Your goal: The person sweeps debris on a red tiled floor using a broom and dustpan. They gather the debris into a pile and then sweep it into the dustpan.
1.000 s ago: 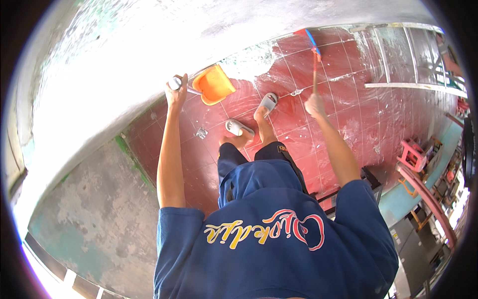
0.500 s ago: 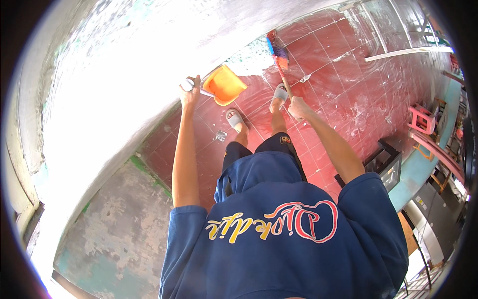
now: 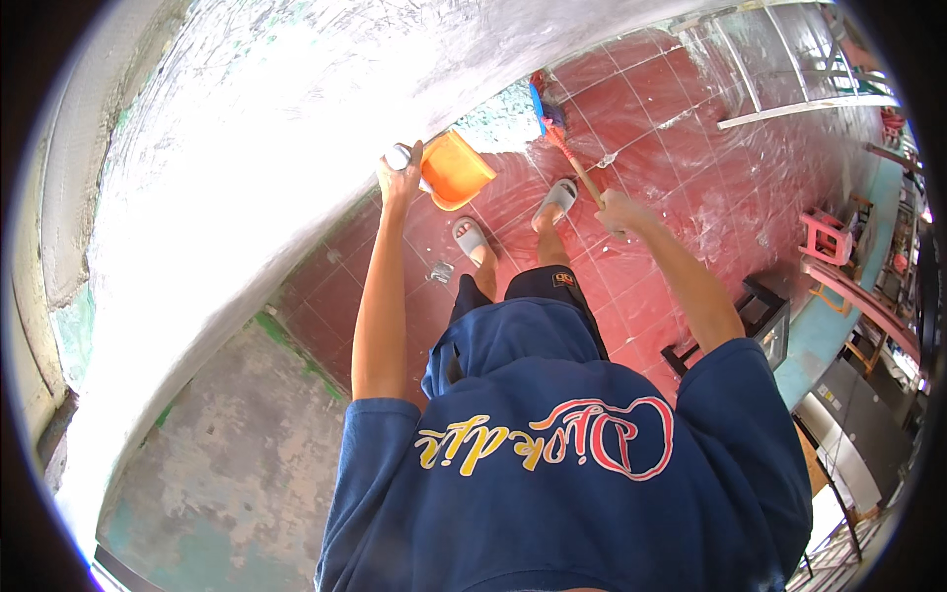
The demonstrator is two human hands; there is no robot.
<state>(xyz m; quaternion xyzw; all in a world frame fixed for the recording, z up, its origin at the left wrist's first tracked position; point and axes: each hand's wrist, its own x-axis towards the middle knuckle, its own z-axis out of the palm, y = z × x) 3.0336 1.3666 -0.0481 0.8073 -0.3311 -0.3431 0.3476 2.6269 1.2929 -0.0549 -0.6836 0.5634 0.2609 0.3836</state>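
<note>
My left hand (image 3: 400,176) is closed round the pale handle of an orange dustpan (image 3: 459,174). The pan hangs over or rests on the floor beside the white wall; I cannot tell which. My right hand (image 3: 619,212) grips the wooden stick of a broom (image 3: 582,170). Its blue head and reddish bristles reach the floor by the wall, at the edge of a heap of white and greenish debris (image 3: 498,120). Between the two tools stand my feet in grey slides (image 3: 555,200).
Red floor tiles (image 3: 631,128) are smeared with white dust. The wall (image 3: 247,148) runs along the left. A pale ladder-like frame (image 3: 804,107) lies far right. Nearer on the right are a black-framed piece (image 3: 755,321) and a pink stool (image 3: 827,237). A small scrap (image 3: 441,270) lies near my left foot.
My left hand and the dustpan have shifted slightly right. My right hand has moved right and a little nearer, changing the stick's slant; the broom's bristles are now less visible.
</note>
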